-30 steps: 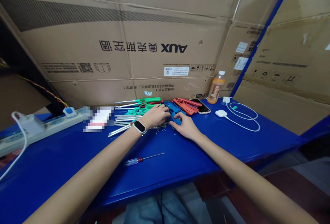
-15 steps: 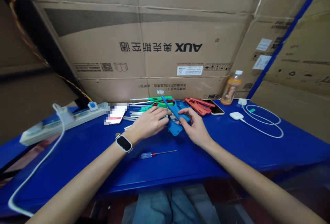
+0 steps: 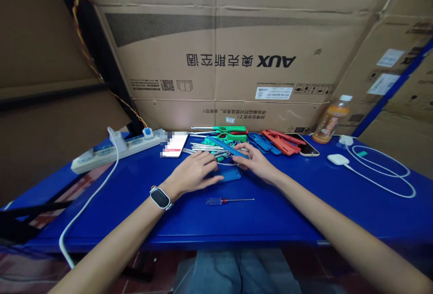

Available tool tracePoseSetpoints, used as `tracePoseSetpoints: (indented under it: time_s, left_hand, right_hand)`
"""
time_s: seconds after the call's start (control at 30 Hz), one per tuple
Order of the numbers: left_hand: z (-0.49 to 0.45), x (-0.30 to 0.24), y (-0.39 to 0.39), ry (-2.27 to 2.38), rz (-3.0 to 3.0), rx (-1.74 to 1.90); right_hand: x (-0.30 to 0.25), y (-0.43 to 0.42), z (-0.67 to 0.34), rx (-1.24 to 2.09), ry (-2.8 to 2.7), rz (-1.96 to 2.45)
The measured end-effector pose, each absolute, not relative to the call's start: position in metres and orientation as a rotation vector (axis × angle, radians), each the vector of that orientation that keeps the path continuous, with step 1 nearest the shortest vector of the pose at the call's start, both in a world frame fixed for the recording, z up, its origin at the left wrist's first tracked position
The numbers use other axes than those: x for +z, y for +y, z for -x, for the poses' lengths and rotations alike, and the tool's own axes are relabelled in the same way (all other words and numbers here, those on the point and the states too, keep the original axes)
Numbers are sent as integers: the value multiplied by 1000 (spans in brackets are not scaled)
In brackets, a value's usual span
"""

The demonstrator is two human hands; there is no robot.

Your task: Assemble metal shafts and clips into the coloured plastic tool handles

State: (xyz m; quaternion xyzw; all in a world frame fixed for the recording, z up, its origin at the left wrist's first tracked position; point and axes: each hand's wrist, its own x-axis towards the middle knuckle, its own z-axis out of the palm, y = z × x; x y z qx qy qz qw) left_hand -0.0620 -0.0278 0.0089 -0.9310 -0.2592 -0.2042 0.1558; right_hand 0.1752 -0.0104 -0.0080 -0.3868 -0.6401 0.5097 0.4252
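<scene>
My left hand [image 3: 194, 173] lies low over the blue table [image 3: 111, 204], fingers stretched toward a flat blue plastic shell piece [image 3: 230, 175] that it touches at its left end. My right hand [image 3: 257, 162] pinches a second long blue shell piece [image 3: 225, 146], which slants up to the left. Just behind both hands lies a heap of thin metal tubes [image 3: 203, 147] and green lighter bodies [image 3: 232, 130]. A small screwdriver [image 3: 228, 201] with a clear handle rests in front of the hands.
Blue [image 3: 262, 143] and red [image 3: 282, 140] shells, a phone [image 3: 306, 149] and a drink bottle [image 3: 329, 120] sit to the right. A white charger with coiled cable [image 3: 379, 167] is far right. A power strip [image 3: 115, 149] and second phone [image 3: 174, 144] lie left. Cardboard boxes [image 3: 237, 59] wall the back.
Both hands drew back from the pile toward me with blue shell pieces. One piece now lies flat on the table under my left fingers. The camera swung left.
</scene>
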Motion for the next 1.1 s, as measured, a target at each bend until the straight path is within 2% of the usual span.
tracePoseSetpoints:
  time_s: [0.13,0.3,0.4,0.5,0.63,0.73,0.83,1.0,1.1]
  left_hand:
    - [66,12,-29,-829,2465,-873]
    - [63,10,-26,-809,2553,-822]
    - [66,9,-24,-865,2665,-934]
    - [73,10,-22,-953,2738,-1173]
    - [86,13,-18,-1070,2623,-1411]
    - [89,15,-18,-1093,2613,-1427]
    - [89,16,-21,-1116,2643,-1402]
    - [84,11,-28,-1109,2746,-1344]
    - [79,5,-31,-1110,2880,-1146]
  right_hand:
    - [-6,-12,-179,1284,-1654,960]
    - [-2,-13,-175,1379,-1727,944]
    - [-2,-11,-175,1339,-1715,955]
    - [-4,-10,-180,1178,-1794,946]
    - [-5,-17,-177,640,-2241,1053]
    - [-6,-24,-167,362,-2470,1146]
    - [-5,-20,-167,326,-2506,1124]
    - [-4,11,-202,266,-2164,1183]
    - [-6,31,-217,221,-2049,1293]
